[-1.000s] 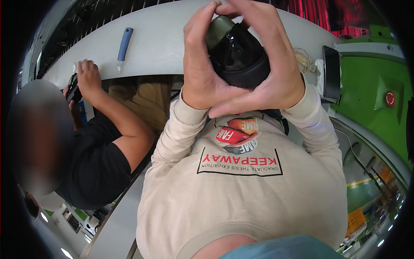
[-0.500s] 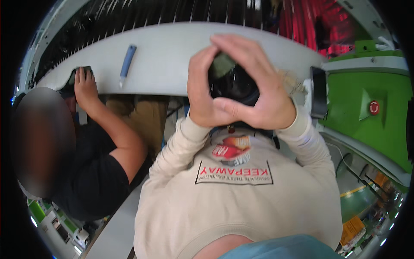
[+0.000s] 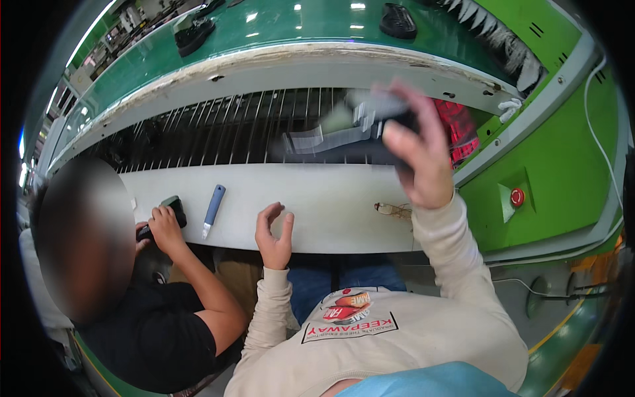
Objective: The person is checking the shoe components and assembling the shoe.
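Note:
In my right hand [image 3: 420,149] is a dark shoe [image 3: 357,132] with an olive-green part, blurred by motion. The hand grips the shoe's right end and holds it above the rack of thin metal bars. My left hand [image 3: 273,238] is over the near part of the white table, its thumb and fingers apart and nothing between them. Left of it lies a blue-handled knife [image 3: 213,210] with a short pale tip. A small tan bundle with loose strands [image 3: 393,211] is on the table below my right hand.
Beyond the barred rack [image 3: 218,126] runs a green conveyor belt [image 3: 291,30] carrying black shoes [image 3: 398,21]. At my left a person in a black shirt [image 3: 152,324] handles a dark shoe [image 3: 173,208]. A green machine [image 3: 549,178] with a red button [image 3: 516,197] stands on the right.
Both hands were around the shoe near my chest. Now the left has let go and moved down left, while the right carries the shoe forward over the rack. The view has tilted up.

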`<state>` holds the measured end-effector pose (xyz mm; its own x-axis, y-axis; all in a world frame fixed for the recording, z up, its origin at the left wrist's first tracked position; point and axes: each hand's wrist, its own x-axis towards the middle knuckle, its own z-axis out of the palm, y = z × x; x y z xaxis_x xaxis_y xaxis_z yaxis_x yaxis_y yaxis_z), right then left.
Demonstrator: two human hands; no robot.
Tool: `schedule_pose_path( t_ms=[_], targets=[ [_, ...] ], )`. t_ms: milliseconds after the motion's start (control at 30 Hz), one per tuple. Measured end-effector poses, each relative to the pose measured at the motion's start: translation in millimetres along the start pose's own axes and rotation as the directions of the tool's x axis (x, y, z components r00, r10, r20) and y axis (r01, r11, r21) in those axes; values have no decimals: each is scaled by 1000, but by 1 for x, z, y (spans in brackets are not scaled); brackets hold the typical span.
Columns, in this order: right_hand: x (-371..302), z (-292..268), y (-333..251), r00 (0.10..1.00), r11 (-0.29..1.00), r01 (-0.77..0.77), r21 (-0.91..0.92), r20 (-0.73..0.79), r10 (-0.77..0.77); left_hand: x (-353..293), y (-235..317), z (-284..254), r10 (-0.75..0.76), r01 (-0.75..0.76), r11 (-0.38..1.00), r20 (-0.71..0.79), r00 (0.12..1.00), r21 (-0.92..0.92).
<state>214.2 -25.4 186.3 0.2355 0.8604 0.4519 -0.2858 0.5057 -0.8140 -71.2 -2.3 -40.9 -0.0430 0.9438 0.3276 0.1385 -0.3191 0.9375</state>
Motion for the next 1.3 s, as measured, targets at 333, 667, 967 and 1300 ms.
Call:
schedule_pose_path(
  t_ms=[333, 667, 967, 1300],
  targets=[
    [284, 87, 61, 701, 362, 655, -663, 355, -618, 7, 18, 27, 347, -395, 813, 188, 919, 428],
    [323, -32, 28, 926, 420, 377, -826, 338, -168, -2, 21, 6, 328, -345, 814, 121, 937, 468],
    [310, -326, -57, 800, -508, -566, -650, -582, -145, -3, 28, 14, 362, -404, 748, 186, 913, 527],
    [271, -211, -75, 987, 739, -6, -674, -124, -105, 3, 23, 19, 285, -336, 846, 182, 941, 413]
  ],
)
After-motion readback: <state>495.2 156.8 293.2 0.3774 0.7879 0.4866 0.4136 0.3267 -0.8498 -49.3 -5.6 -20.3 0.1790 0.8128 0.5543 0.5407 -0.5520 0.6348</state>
